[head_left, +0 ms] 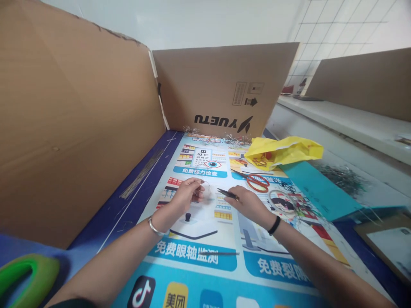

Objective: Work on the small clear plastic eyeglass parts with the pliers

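Observation:
My left hand [188, 194], with a silver bangle at its wrist, is closed in a pinch on a thin bent wire [207, 186]. The wire is faint and partly blurred, so its full shape does not show. My right hand [247, 203], a black band on its wrist, grips small dark pliers [227, 193]. Their jaws point left toward the wire, a short gap away from it. Just beyond the right hand lie scissors with orange-red handles [257, 183]. Both hands are above a printed poster sheet [205, 231] that covers the table.
Cardboard panels [205, 81] stand at the back and left. A yellow bag [289, 149] and a teal sheet [321, 188] lie to the right, beside a heap of wire [340, 179]. Straight wires [141, 173] lie at left. A green tape roll [41, 273] is front left.

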Demonstrator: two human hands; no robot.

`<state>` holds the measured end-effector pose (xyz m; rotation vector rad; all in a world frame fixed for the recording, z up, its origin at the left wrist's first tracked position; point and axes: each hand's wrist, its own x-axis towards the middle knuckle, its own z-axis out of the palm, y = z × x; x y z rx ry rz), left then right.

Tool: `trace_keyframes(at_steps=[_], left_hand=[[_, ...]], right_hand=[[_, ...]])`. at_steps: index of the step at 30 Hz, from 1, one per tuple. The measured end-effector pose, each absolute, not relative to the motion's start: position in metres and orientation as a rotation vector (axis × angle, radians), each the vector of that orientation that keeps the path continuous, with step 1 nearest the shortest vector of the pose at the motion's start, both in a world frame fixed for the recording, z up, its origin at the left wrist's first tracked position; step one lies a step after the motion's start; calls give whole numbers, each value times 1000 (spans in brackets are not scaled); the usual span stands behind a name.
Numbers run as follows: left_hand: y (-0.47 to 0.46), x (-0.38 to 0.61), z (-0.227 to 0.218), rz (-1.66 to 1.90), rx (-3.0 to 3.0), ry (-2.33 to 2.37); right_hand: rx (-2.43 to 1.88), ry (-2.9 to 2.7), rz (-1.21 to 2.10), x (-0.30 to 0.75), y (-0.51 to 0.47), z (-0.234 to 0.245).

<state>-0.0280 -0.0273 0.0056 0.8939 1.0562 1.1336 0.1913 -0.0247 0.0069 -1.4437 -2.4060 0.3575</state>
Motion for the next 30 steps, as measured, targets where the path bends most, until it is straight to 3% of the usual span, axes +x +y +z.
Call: trace_keyframes(at_steps=[11, 19, 25, 30], left_hand=[[-42, -14, 8, 1067, 1265, 1150], [-36, -18, 3, 1015, 1095, 1094], [-21, -27, -8, 885, 1225, 1313], [-7, -44, -19, 956, 1828, 1551]], right_hand=[[-1585, -2615, 32, 171, -55, 22], [-1734, -2419, 369, 174, -42, 17], [-1963, -2535, 125, 176, -11, 21], [-1863, -2517, -92, 178, -7, 7]])
